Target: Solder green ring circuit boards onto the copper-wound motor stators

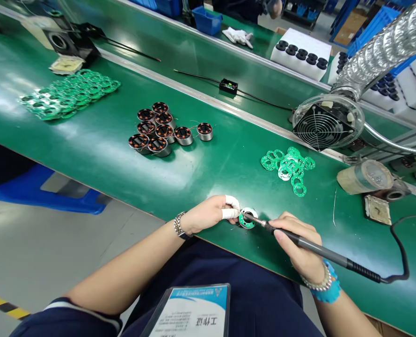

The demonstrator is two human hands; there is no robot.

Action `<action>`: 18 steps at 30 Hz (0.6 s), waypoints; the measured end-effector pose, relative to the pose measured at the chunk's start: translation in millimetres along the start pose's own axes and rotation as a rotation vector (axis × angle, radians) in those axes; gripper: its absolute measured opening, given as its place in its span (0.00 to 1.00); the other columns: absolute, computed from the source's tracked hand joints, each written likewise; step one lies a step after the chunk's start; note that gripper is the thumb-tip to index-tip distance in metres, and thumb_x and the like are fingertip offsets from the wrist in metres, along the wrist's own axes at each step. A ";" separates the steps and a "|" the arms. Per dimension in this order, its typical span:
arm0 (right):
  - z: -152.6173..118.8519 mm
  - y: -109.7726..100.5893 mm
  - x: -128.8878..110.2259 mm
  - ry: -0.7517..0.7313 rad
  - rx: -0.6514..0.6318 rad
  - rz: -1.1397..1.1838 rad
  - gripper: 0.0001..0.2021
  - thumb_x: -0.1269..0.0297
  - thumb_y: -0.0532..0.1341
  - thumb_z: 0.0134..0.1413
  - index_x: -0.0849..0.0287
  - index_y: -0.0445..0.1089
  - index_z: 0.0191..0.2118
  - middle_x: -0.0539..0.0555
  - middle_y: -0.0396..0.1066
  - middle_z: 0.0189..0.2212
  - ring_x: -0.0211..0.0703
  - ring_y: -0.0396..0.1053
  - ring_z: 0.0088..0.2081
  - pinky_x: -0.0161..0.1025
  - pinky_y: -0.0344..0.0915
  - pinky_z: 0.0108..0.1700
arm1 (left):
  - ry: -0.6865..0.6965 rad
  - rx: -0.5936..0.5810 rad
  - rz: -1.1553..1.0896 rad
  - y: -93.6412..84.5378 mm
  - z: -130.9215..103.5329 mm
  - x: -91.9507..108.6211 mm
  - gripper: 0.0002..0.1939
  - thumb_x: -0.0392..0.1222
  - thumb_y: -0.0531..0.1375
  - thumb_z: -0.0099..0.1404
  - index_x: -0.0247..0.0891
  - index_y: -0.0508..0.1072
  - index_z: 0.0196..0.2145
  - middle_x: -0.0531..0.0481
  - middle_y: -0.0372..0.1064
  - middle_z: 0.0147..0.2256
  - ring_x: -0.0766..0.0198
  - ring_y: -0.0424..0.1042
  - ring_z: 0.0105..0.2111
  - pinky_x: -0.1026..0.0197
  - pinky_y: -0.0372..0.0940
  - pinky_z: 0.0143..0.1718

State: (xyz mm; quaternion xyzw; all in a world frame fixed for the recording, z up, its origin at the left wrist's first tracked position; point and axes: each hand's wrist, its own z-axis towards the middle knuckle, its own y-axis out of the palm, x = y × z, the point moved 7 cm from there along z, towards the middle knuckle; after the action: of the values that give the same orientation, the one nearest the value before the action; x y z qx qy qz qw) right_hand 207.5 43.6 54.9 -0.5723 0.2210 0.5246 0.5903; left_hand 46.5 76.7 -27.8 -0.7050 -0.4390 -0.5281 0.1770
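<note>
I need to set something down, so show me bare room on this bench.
Bare bench lies between the metal cylinders and scattered green rings, and between those cylinders and the green stack. Crowded: around the left hand, right hand and soldering iron.

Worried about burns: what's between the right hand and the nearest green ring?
In the head view, a soldering iron reaches from the right hand to the green ring.

- Glossy green across the counter [211, 173]
- Lighter green on the ring board [244, 223]
- Black and dark grey along the soldering iron [327, 252]
- Copper-orange and black atop the wound cores [158, 145], silver around the sides
- White on the finger covers [229, 214]
- Bright blue on the wristband [329, 291]
- Diagonal yellow-and-black stripes along the floor tape [4, 307]
</note>
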 end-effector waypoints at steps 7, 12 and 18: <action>5.7 5.2 3.5 -0.088 -0.017 -0.048 0.12 0.73 0.56 0.55 0.54 0.66 0.45 0.51 0.72 0.30 0.39 0.70 0.33 0.37 0.67 0.36 | 0.012 0.001 -0.005 0.2 1.1 0.8 0.05 0.38 0.59 0.56 0.34 0.68 0.27 0.53 0.67 0.25 0.68 0.66 0.27 0.63 0.61 0.35; 21.3 35.1 8.1 -0.204 -0.303 -0.184 0.14 0.71 0.58 0.54 0.57 0.63 0.48 0.58 0.69 0.47 0.46 0.61 0.54 0.46 0.62 0.54 | 0.021 0.034 0.030 0.5 -2.8 1.6 0.06 0.40 0.57 0.58 0.34 0.65 0.28 0.52 0.66 0.25 0.67 0.67 0.27 0.61 0.62 0.36; 18.3 37.5 10.4 -0.211 -0.219 -0.280 0.16 0.70 0.59 0.53 0.57 0.61 0.48 0.57 0.70 0.44 0.48 0.61 0.52 0.50 0.62 0.53 | 0.114 0.121 0.395 2.7 -23.8 1.3 0.12 0.44 0.59 0.57 0.36 0.66 0.37 0.53 0.65 0.27 0.67 0.65 0.26 0.65 0.61 0.29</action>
State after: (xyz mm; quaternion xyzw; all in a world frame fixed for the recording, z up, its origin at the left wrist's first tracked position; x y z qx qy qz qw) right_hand 172.2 56.3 33.8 -0.6003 0.0177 0.5152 0.6115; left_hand 34.7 58.8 -17.0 -0.7345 -0.3125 -0.4948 0.3436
